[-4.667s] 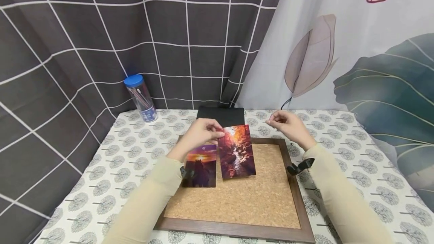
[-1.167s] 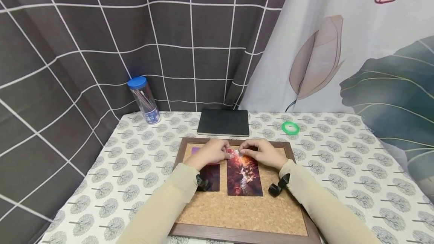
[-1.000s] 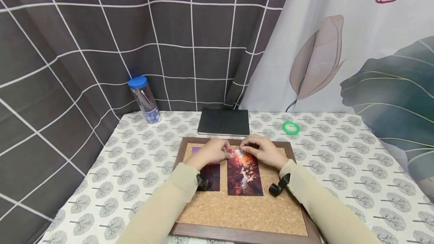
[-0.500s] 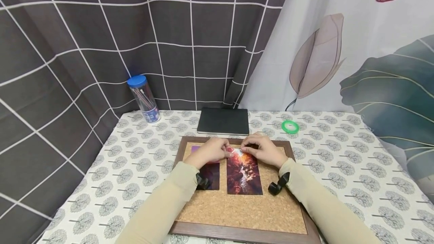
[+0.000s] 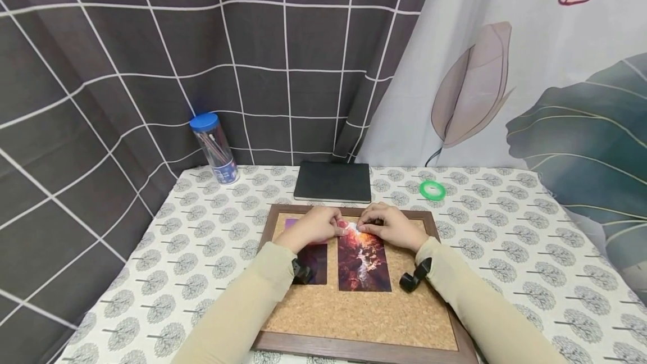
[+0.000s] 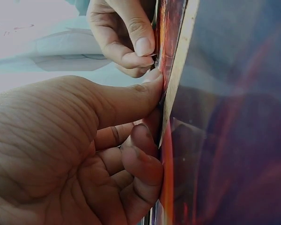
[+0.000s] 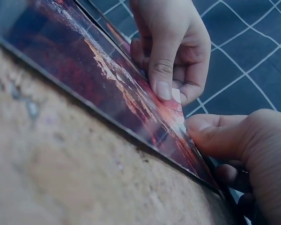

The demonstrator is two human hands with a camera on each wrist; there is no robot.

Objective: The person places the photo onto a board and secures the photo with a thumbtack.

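A photo print of a stream in red and orange woods (image 5: 364, 265) lies on the framed cork board (image 5: 354, 316). My left hand (image 5: 315, 225) pinches its upper left corner between thumb and forefinger. Close beside it, the thumb and forefinger of my right hand (image 5: 391, 228) meet at the top edge of this print. In the right wrist view, both thumbs come near each other at that edge, around a small pale spot. What the right fingertips pinch is tiny and mostly hidden. Left of this print lies a purple sunset photo (image 5: 318, 265), partly covered by my left hand and wrist.
A black notebook (image 5: 332, 182) lies behind the board. To its right is a green roll of tape (image 5: 432, 190). At the back left stands a clear tube with a blue lid (image 5: 214, 153). Curtains hang behind the tree-patterned tablecloth (image 5: 510, 251).
From being held raised, the stream photo has come down onto the cork. My right hand has moved left to its top edge. Over the last second only the right fingers shift slightly.
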